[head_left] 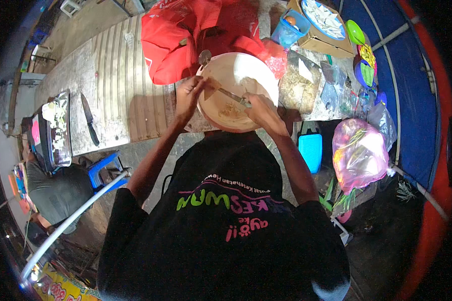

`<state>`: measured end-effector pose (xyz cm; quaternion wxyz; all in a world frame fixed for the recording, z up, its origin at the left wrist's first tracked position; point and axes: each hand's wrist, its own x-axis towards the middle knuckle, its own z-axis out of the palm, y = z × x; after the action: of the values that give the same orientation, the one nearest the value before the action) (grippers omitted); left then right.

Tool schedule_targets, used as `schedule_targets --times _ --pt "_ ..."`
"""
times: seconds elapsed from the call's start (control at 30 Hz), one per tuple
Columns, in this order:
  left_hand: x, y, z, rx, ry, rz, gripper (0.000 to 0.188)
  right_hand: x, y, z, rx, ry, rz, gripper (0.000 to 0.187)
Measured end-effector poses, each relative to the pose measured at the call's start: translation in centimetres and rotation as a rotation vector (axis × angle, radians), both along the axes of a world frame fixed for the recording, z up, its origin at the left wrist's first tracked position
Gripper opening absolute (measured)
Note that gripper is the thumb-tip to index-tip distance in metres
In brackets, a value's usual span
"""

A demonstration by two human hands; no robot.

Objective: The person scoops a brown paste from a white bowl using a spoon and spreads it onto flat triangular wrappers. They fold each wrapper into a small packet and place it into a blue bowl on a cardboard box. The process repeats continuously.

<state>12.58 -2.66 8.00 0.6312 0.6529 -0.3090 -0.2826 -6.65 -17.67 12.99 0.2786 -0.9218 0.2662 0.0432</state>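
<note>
A large white basin stands at the table's near edge, with brownish residue smeared over its bottom and side. Over the basin, my right hand is closed round the handle of a spatula. The spatula's flat blade points left, toward my other hand. At the basin's left rim, my left hand is closed on what looks like a spoon, its dark rounded end sticking up past the rim. Part of that handle is hidden by my fingers.
Red plastic bags lie behind the basin. A knife and a tray of chopped pale pieces rest at the left. To the right are a worn board, a blue container and a pink bag. A person sits at lower left.
</note>
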Motion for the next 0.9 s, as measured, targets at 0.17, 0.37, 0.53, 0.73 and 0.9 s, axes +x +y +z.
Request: schedule_targets --times 0.17,0.37,0.53,0.73,0.9 --pt "-2.2 0.7 -2.6 0.064 -0.339 0.061 0.024 -2.7 -1.3 2.6 -0.061 0.071 -0.043 0.027" --pt "-3.0 -0.3 -3.8 -0.018 -0.392 0.176 0.017 -4.2 -0.5 3.9 0.014 0.136 0.014 0.022" --pt "-3.2 -0.2 -3.8 0.076 -0.543 0.239 0.014 -4.8 0.1 3.8 0.093 0.083 0.094 0.021" --pt "-3.3 -0.4 -4.0 0.005 -0.331 0.22 0.013 -4.6 0.3 2.7 0.155 0.106 0.162 0.029" --pt "-3.2 -0.4 -3.9 0.079 -0.409 0.197 0.015 -4.7 -1.7 4.0 -0.093 0.219 0.04 0.028"
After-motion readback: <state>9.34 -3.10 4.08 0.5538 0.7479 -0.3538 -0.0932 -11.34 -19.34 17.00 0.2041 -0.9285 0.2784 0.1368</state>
